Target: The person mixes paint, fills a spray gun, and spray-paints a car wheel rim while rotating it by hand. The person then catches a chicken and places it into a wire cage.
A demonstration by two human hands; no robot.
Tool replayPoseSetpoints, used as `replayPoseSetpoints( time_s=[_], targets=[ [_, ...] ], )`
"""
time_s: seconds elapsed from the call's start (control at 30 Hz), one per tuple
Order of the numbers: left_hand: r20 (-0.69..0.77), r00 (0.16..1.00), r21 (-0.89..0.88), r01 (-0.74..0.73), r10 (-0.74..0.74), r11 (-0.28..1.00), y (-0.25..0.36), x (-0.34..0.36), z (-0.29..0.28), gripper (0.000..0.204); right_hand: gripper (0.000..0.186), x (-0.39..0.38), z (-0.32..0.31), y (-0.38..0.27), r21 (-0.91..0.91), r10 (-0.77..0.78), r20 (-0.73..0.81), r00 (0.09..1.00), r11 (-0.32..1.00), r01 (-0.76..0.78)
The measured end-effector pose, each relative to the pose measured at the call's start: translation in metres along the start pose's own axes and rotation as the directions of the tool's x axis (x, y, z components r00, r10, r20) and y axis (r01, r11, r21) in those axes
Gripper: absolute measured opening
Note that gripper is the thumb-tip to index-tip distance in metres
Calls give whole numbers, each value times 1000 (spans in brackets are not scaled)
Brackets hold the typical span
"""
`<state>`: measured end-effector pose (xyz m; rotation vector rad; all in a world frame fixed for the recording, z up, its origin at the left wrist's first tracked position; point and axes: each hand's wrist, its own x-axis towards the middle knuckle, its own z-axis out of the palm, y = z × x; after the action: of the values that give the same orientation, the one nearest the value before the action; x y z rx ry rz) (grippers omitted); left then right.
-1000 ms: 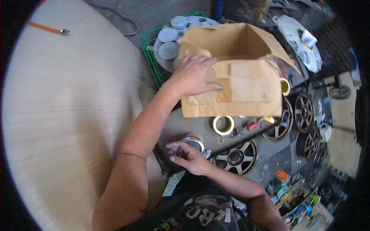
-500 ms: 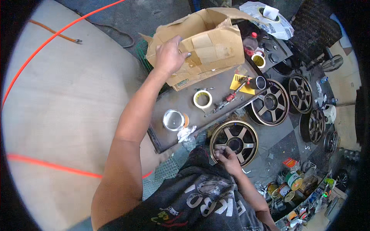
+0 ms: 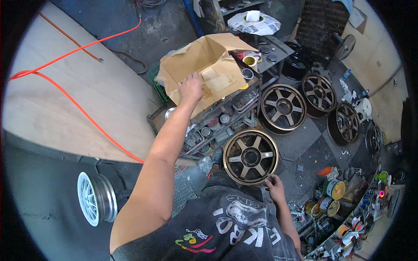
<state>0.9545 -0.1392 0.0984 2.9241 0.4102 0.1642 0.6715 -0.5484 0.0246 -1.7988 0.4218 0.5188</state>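
A large open cardboard box (image 3: 226,82) rests on the metal work table (image 3: 156,124), its opening tipped toward me. My left hand (image 3: 190,90) grips the near side of the box, fingers bent over its edge. Under my left forearm the rim of a round can (image 3: 170,113) shows in part. My right hand (image 3: 275,188) hangs low, just beside the near rim of a bronze six-spoke wheel (image 3: 251,157) on the floor. Its fingers are curled together, and whatever they hold, if anything, does not show.
More bronze wheels (image 3: 284,106) lie or lean to the right. Paint cans (image 3: 334,189) and clutter crowd the lower right. A red hose (image 3: 91,114) crosses the pale panel (image 3: 52,104) at left; a white wheel (image 3: 96,199) stands below it. Tools fill the table's lower shelf (image 3: 213,128).
The box has tipped toward me and now covers most of the tabletop, hiding the tape roll and spray gun. My right hand has moved from over the wheel to beside its rim. The view has shifted.
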Motion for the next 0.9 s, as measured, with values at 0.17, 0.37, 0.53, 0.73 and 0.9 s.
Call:
replayPoseSetpoints(
  time_s=[0.17,0.37,0.53,0.73,0.9],
  targets=[
    [-352,857,-111,-439,378,892,44,-90,-26,63,27,-57,-38,72,-11,97,-113,989,995,-99],
    [110,593,-556,-628,797,544,91,-265,21,30,29,-52,-30,146,-61,16,-22,1000,998,-17],
    [400,139,-903,230,906,363,22,-463,195,45,35,-87,-11,123,-387,94,72,993,920,-59],
    [707,112,-694,302,698,654,-43,-545,127,52,50,-90,-47,195,-384,250,349,903,917,-106],
    [640,405,-762,447,653,469,-59,-675,97,57,58,-105,-56,179,-829,409,438,800,529,184]
  ],
)
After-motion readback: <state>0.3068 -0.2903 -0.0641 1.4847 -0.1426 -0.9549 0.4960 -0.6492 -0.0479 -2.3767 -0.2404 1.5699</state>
